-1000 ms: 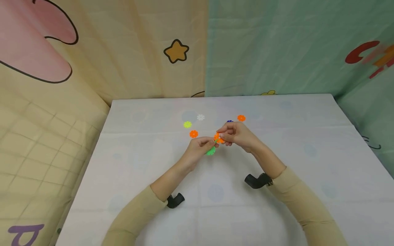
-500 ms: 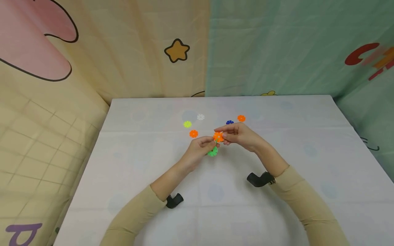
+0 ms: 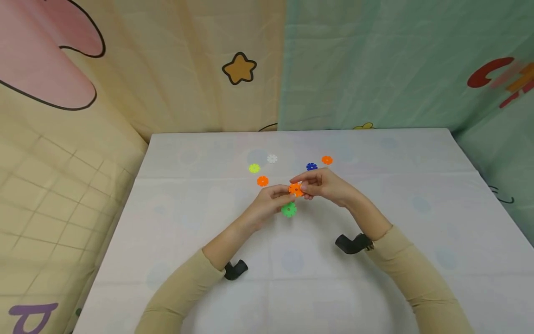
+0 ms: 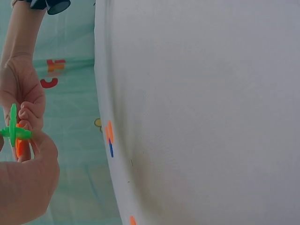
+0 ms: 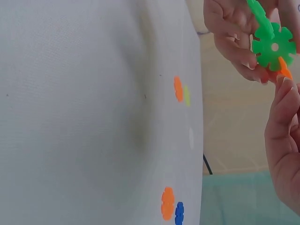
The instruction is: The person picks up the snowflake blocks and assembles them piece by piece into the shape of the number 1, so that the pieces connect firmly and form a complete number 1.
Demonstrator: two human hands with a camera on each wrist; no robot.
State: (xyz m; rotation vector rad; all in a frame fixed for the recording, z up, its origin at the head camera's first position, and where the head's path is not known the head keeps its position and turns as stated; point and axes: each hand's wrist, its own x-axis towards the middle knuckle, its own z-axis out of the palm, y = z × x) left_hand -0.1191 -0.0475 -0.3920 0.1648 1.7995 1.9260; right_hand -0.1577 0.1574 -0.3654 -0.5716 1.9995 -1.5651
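Both hands meet above the white table in the head view. My left hand [image 3: 263, 207] pinches two joined green notched plastic discs: one green disc [image 5: 273, 48] faces the right wrist camera, while another green disc [image 5: 261, 19] stands crosswise in it. Between thumb and fingers, my right hand [image 3: 325, 186] pinches an orange notched disc [image 3: 295, 189]. The orange disc's edge meets the rim of a green disc in the right wrist view; how deep it sits in a slot cannot be told. Fingers of both hands partly cover the pieces.
Beyond the hands lie loose discs on the white table [image 3: 187, 204]: an orange disc [image 3: 263, 181], a yellow-green disc [image 3: 254, 168], a white disc [image 3: 272, 158], a blue disc [image 3: 311, 166] and a second orange disc [image 3: 327, 160]. Printed curtains [image 3: 354, 69] hang behind.
The held orange disc has turned to face the head camera more fully. The lower green disc has come down slightly and shows more. The right hand has shifted, uncovering the blue disc.
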